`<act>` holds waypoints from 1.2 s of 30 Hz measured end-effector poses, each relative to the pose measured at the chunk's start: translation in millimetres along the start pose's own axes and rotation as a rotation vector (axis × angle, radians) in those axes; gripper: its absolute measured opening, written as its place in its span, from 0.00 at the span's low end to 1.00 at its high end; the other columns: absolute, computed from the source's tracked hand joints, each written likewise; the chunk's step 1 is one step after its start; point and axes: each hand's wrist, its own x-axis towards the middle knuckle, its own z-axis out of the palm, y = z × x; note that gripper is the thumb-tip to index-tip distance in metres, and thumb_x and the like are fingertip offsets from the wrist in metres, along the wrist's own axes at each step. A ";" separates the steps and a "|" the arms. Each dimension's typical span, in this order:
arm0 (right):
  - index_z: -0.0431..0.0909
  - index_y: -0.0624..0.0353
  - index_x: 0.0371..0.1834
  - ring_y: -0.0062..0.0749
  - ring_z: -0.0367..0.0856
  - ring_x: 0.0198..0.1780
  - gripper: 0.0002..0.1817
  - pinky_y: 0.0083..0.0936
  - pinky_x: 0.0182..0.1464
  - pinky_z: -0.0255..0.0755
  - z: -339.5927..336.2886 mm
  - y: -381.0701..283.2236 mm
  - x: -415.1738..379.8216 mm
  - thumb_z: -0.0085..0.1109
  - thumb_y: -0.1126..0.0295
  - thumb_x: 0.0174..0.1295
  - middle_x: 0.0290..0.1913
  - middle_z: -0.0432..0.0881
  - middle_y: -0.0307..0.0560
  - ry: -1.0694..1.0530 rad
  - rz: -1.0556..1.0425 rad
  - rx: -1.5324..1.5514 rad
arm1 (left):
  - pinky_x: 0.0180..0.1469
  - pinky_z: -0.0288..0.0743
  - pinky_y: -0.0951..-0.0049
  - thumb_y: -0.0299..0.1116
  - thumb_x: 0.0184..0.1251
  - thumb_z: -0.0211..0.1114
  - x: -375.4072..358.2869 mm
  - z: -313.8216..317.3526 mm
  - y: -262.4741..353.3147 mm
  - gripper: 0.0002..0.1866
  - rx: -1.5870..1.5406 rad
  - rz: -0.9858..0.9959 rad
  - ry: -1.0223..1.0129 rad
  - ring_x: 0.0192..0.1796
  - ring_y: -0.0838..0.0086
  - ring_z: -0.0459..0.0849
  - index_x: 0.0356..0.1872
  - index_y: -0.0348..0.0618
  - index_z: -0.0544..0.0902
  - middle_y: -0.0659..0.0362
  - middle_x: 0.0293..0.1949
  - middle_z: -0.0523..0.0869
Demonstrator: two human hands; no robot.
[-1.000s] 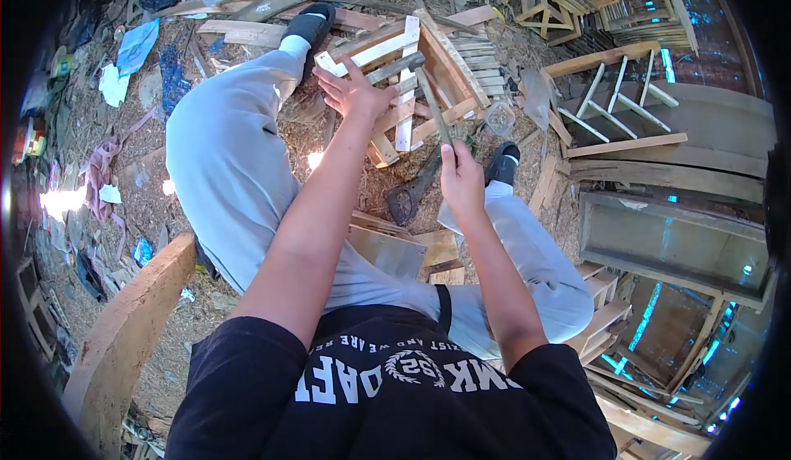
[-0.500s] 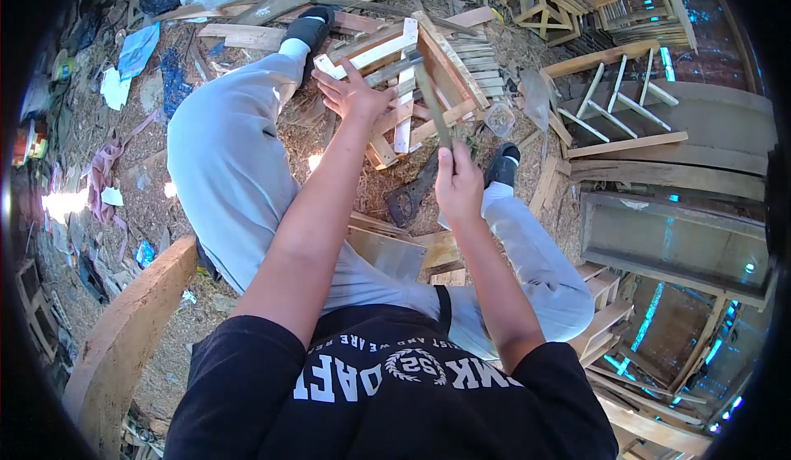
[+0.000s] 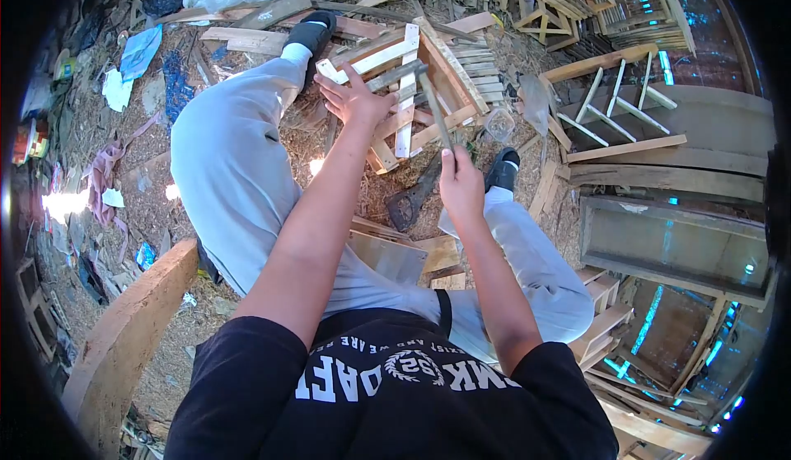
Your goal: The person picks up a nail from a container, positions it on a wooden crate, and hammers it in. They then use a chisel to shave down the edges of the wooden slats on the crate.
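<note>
My right hand (image 3: 461, 186) is closed round the lower end of a hammer's handle (image 3: 437, 112). The hammer's head, at the far end, lies over the white slat of a small wooden frame (image 3: 449, 64). That frame is made of pale slats and boards nailed into a box-like shape, resting tilted on the ground between my feet. On its left side is my left hand (image 3: 359, 102), fingers spread and stretched across the slats, with the thumb pointing toward the white slat (image 3: 405, 118).
A dark metal-looking tool (image 3: 404, 209) lies on the sawdust below the frame. A clear plastic cup (image 3: 499, 124) stands to its right. Another slatted frame (image 3: 626, 143) leans at the right. A thick timber (image 3: 136, 336) rises at lower left; wood scraps (image 3: 247, 39) lie beyond my foot.
The hammer's head has come slightly down and toward me over the slat. My left hand keeps its place on the frame. The whole view has shifted a little.
</note>
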 end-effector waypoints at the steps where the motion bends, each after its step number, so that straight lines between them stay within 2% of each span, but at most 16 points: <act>1: 0.84 0.54 0.60 0.71 0.87 0.37 0.18 0.58 0.40 0.78 -7.6 -11.3 -3.2 0.55 0.53 0.87 0.31 0.86 0.64 0.046 -0.039 0.089 | 0.92 0.37 0.38 0.67 0.56 0.86 -0.5 0.0 0.4 0.81 0.002 0.001 -0.003 0.94 0.38 0.24 0.95 0.60 0.30 0.28 0.88 0.15; 6: 0.81 0.53 0.57 0.73 0.89 0.42 0.17 0.64 0.43 0.79 -1.4 -10.7 -6.7 0.52 0.52 0.87 0.37 0.89 0.68 0.188 -0.192 0.162 | 0.92 0.38 0.38 0.67 0.55 0.86 0.8 2.1 1.2 0.81 -0.001 -0.018 -0.008 0.94 0.39 0.25 0.95 0.59 0.32 0.29 0.88 0.16; 8: 0.83 0.57 0.56 0.71 0.87 0.36 0.18 0.58 0.40 0.78 10.2 8.2 3.2 0.54 0.53 0.88 0.29 0.86 0.63 -0.007 -0.047 -0.085 | 0.92 0.38 0.38 0.67 0.55 0.86 0.6 6.2 -1.6 0.81 -0.004 -0.005 0.015 0.94 0.39 0.25 0.95 0.59 0.32 0.29 0.89 0.16; 9: 0.83 0.57 0.55 0.71 0.87 0.36 0.17 0.57 0.38 0.77 8.9 3.1 4.9 0.55 0.54 0.88 0.28 0.85 0.62 0.039 -0.062 -0.048 | 0.92 0.39 0.39 0.67 0.55 0.87 0.0 4.6 -0.7 0.81 -0.002 0.006 0.035 0.94 0.39 0.25 0.95 0.60 0.32 0.29 0.89 0.16; 10: 0.83 0.57 0.55 0.71 0.87 0.36 0.17 0.57 0.38 0.77 6.8 -0.7 5.5 0.55 0.54 0.88 0.28 0.85 0.62 0.036 -0.067 -0.048 | 0.92 0.39 0.39 0.67 0.55 0.87 1.5 2.6 0.3 0.81 -0.005 0.002 0.039 0.94 0.39 0.25 0.95 0.60 0.32 0.29 0.89 0.16; 12: 0.83 0.56 0.56 0.72 0.87 0.37 0.16 0.57 0.38 0.77 -4.3 -12.9 -1.7 0.56 0.55 0.87 0.29 0.86 0.63 0.052 -0.060 0.178 | 0.92 0.39 0.39 0.67 0.55 0.87 2.4 3.9 -0.3 0.81 0.007 -0.014 0.007 0.94 0.39 0.24 0.95 0.60 0.32 0.29 0.89 0.16; 13: 0.83 0.54 0.59 0.73 0.88 0.41 0.16 0.62 0.43 0.81 -9.9 -20.8 -5.7 0.54 0.54 0.86 0.37 0.90 0.66 0.043 -0.066 0.198 | 0.92 0.38 0.39 0.67 0.55 0.86 3.3 4.9 -0.1 0.81 0.004 -0.011 0.015 0.94 0.39 0.24 0.95 0.60 0.31 0.29 0.89 0.17; 16: 0.83 0.53 0.58 0.72 0.89 0.41 0.16 0.62 0.43 0.81 8.1 -4.9 -6.9 0.56 0.54 0.85 0.36 0.89 0.65 0.149 -0.143 0.089 | 0.92 0.39 0.39 0.67 0.56 0.86 1.7 2.6 1.2 0.81 0.012 -0.016 0.000 0.94 0.38 0.25 0.95 0.60 0.32 0.29 0.89 0.17; 17: 0.83 0.53 0.57 0.72 0.89 0.41 0.16 0.61 0.42 0.81 9.7 3.0 -0.8 0.56 0.54 0.85 0.36 0.90 0.65 -0.004 -0.042 -0.060 | 0.92 0.39 0.39 0.67 0.56 0.86 0.4 1.9 1.3 0.81 0.010 -0.014 0.003 0.94 0.38 0.25 0.95 0.60 0.32 0.29 0.89 0.17; 21: 0.83 0.53 0.55 0.73 0.89 0.41 0.16 0.63 0.42 0.81 6.7 1.7 0.8 0.54 0.53 0.86 0.36 0.89 0.65 -0.031 -0.012 -0.015 | 0.92 0.39 0.38 0.67 0.56 0.86 2.6 1.7 -1.6 0.80 0.001 0.007 0.025 0.94 0.38 0.26 0.95 0.59 0.33 0.29 0.89 0.18; 23: 0.82 0.54 0.54 0.74 0.88 0.41 0.17 0.65 0.43 0.80 -2.2 -13.2 -9.2 0.53 0.53 0.86 0.36 0.90 0.66 0.059 -0.064 0.129 | 0.92 0.38 0.38 0.67 0.56 0.87 1.0 4.3 -1.0 0.80 -0.016 0.005 0.034 0.94 0.38 0.26 0.95 0.58 0.34 0.29 0.89 0.18; 26: 0.82 0.54 0.54 0.74 0.88 0.41 0.16 0.65 0.42 0.80 9.8 -4.0 -9.9 0.54 0.53 0.86 0.36 0.89 0.66 0.120 -0.120 0.050 | 0.92 0.38 0.38 0.66 0.56 0.86 -0.1 1.8 -0.4 0.79 -0.024 0.008 0.017 0.94 0.38 0.25 0.96 0.58 0.35 0.29 0.89 0.18; 27: 0.82 0.53 0.57 0.74 0.88 0.41 0.16 0.64 0.43 0.80 10.7 0.1 -1.7 0.54 0.53 0.86 0.36 0.89 0.66 -0.016 -0.056 -0.074 | 0.92 0.37 0.38 0.67 0.56 0.86 -0.4 -0.2 0.0 0.79 -0.018 0.006 0.003 0.94 0.38 0.25 0.96 0.58 0.35 0.30 0.89 0.18; 31: 0.82 0.52 0.58 0.74 0.88 0.42 0.17 0.65 0.44 0.81 6.9 0.0 -5.3 0.53 0.53 0.87 0.37 0.89 0.66 -0.023 -0.004 0.021 | 0.92 0.37 0.40 0.66 0.57 0.86 1.2 0.7 -1.3 0.80 -0.005 0.017 0.005 0.94 0.39 0.25 0.95 0.58 0.33 0.29 0.89 0.18; 33: 0.83 0.52 0.59 0.74 0.89 0.42 0.18 0.65 0.45 0.81 -0.7 -10.6 -13.3 0.53 0.51 0.86 0.37 0.90 0.66 0.051 -0.078 0.117 | 0.92 0.37 0.40 0.67 0.57 0.86 2.6 3.9 -2.3 0.80 0.001 0.011 0.013 0.94 0.39 0.25 0.95 0.58 0.32 0.29 0.89 0.18; 36: 0.83 0.52 0.59 0.73 0.89 0.41 0.19 0.64 0.43 0.81 18.1 11.3 -6.4 0.53 0.50 0.86 0.36 0.90 0.65 0.036 -0.097 -0.018 | 0.92 0.37 0.40 0.67 0.57 0.86 2.5 4.8 -0.6 0.81 0.005 0.017 0.020 0.94 0.38 0.26 0.95 0.58 0.31 0.28 0.89 0.17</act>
